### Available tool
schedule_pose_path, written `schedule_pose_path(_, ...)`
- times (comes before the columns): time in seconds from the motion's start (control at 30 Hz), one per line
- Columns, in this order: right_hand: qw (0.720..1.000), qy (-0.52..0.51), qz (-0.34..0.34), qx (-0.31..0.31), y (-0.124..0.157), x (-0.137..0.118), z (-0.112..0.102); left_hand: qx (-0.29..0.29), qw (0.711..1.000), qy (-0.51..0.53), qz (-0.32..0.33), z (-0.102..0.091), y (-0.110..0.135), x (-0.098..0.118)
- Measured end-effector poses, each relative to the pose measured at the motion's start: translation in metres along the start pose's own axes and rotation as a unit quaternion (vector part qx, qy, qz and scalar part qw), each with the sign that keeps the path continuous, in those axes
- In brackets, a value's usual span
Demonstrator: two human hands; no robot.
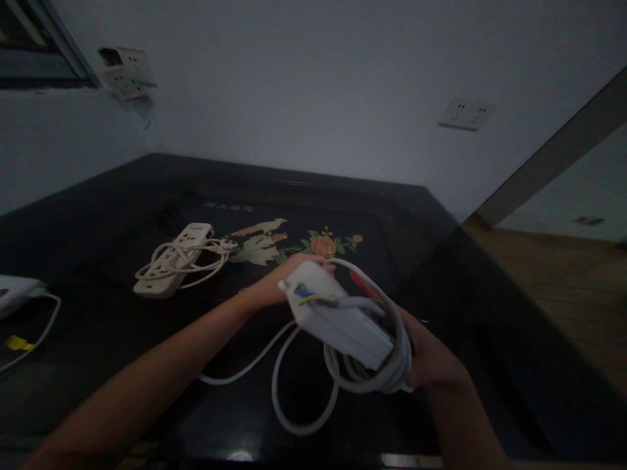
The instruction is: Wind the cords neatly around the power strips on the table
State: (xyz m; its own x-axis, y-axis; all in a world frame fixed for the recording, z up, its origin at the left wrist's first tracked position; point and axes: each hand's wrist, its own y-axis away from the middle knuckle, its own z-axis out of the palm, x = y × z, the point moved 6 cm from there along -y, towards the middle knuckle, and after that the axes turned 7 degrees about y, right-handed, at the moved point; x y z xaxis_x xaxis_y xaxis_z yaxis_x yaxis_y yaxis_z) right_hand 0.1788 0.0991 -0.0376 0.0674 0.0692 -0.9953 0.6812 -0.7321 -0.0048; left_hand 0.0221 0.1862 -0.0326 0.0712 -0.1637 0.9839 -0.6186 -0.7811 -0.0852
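Above the black table, a white oblong casing is tilted between my hands, its kind not plain from this side. A thick pale cable is coiled around its near end, and a loop hangs below. Blue and yellow-green wire ends show at the cable's tip against the casing. My left hand grips the far end from behind, its fingers mostly hidden. Around the coiled cable and the near end, my right hand is closed. A red piece shows behind the cable, too blurred to name.
On the black table a white power strip lies to the left, its cord looped over it. A white device with a thin cord sits at the left edge. Wall sockets are set above the table.
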Motion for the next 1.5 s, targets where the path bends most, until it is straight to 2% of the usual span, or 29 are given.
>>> schedule_pose_path(0.17,0.992,0.089,0.088,0.027,0.002,0.003,-0.013,0.123,0.990,-0.051,0.035,-0.040,0.011,0.036)
schedule_pose_path(0.27,0.979,0.147,0.104,0.100,0.001,0.009,-0.030,0.141,0.983,-0.102,0.053,-0.048,0.022,0.057)
schedule_pose_path(0.4,0.955,0.158,0.105,0.226,0.003,0.015,-0.053,0.077,0.986,-0.135,0.056,-0.044,0.030,0.068)
schedule_pose_path(0.53,0.928,0.097,0.110,0.342,0.005,0.019,-0.066,-0.019,0.987,-0.156,0.028,-0.031,0.031,0.069)
schedule_pose_path(0.63,0.908,0.053,0.079,0.408,0.007,0.016,-0.070,-0.102,0.980,-0.170,0.014,-0.016,0.032,0.065)
schedule_pose_path(0.73,0.896,0.029,0.028,0.443,0.009,0.009,-0.071,-0.172,0.970,-0.171,-0.005,-0.002,0.033,0.058)
schedule_pose_path(0.87,0.888,0.027,-0.035,0.457,0.014,0.003,-0.071,-0.198,0.962,-0.178,-0.057,0.006,0.035,0.048)
schedule_pose_path(0.93,0.888,0.040,-0.051,0.455,0.016,0.003,-0.069,-0.224,0.961,-0.138,-0.081,0.015,0.038,0.046)
schedule_pose_path(1.03,0.891,0.080,-0.073,0.441,0.016,0.001,-0.062,-0.246,0.963,0.011,-0.105,0.036,0.040,0.047)
schedule_pose_path(1.1,0.892,0.118,-0.089,0.426,0.014,-0.004,-0.055,-0.227,0.957,0.127,-0.130,0.050,0.039,0.044)
schedule_pose_path(1.17,0.892,0.156,-0.101,0.412,0.012,-0.009,-0.049,-0.228,0.933,0.223,-0.165,0.063,0.038,0.036)
schedule_pose_path(1.23,0.891,0.175,-0.108,0.404,0.011,-0.011,-0.045,-0.239,0.913,0.271,-0.190,0.070,0.037,0.029)
schedule_pose_path(1.33,0.895,0.156,-0.101,0.405,0.015,-0.003,-0.048,-0.223,0.916,0.269,-0.196,0.065,0.032,0.019)
schedule_pose_path(1.43,0.908,0.101,-0.075,0.398,0.020,0.012,-0.053,-0.167,0.936,0.255,-0.174,0.048,0.022,0.010)
schedule_pose_path(1.5,0.923,0.070,-0.067,0.372,0.021,0.016,-0.052,-0.127,0.944,0.262,-0.156,0.037,0.015,0.003)
